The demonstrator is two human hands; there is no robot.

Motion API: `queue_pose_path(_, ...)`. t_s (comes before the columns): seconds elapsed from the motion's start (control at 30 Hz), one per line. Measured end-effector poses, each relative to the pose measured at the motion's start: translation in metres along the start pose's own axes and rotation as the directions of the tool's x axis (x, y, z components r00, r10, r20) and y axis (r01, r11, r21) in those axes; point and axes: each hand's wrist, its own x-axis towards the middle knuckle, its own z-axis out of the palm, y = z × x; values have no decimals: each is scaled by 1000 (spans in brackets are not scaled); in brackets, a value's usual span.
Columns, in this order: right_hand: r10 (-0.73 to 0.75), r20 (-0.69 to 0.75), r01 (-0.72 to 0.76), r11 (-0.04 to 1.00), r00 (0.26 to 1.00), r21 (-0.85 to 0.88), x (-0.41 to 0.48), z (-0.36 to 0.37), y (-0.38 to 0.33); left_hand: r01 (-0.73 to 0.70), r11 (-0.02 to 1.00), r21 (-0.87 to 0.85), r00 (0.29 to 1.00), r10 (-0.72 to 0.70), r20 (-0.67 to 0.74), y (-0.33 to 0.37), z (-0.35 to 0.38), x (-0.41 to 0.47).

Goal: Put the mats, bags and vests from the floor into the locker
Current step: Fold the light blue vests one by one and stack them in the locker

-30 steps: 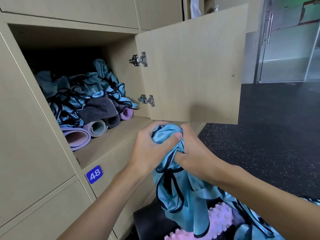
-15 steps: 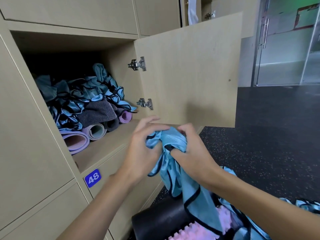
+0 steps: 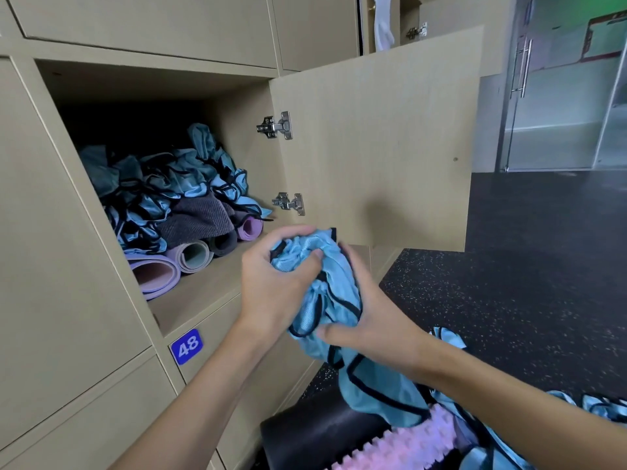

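Both my hands bunch up a light-blue vest (image 3: 334, 293) with black trim, just in front of the open locker (image 3: 207, 286). My left hand (image 3: 274, 286) grips its upper part and my right hand (image 3: 373, 320) holds it from below; the vest's tail hangs down toward the floor. Inside the locker lie several crumpled blue vests (image 3: 169, 184), a grey cloth (image 3: 196, 218) and rolled mats (image 3: 159, 273) in pink, grey and black.
The locker door (image 3: 373, 147) stands open to the right of my hands. On the floor below are a black roller (image 3: 315, 432), a pink spiky roller (image 3: 400, 446) and more blue vests (image 3: 593, 405). Dark speckled flooring (image 3: 526, 283) stretches right toward a glass door (image 3: 556, 96).
My hands have gathered more of the vest into a tighter bundle and shifted slightly toward the locker opening; less fabric hangs loose.
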Motion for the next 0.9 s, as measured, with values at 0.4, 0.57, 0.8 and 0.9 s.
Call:
queue_pose_path(0.4, -138, -367, 135, 990, 920, -35, 8, -2, -17, -158, 946, 283, 986, 134, 103, -14, -13, 1)
queue_pose_path(0.57, -190, -328, 147, 977, 925, -152, 10, 6, -17, 165, 986, -1, 967, -162, 196, -5, 0, -1)
queue_pose_path(0.8, -123, -20, 122, 991, 992, -52, 25, 17, -25, 245, 952, -186, 966, -224, 126, -8, 7, 5)
queue_pose_path(0.9, -116, 31, 117, 993, 993, -33, 35, 8, -26, 199, 947, -254, 979, -202, 13, -11, -1, 23)
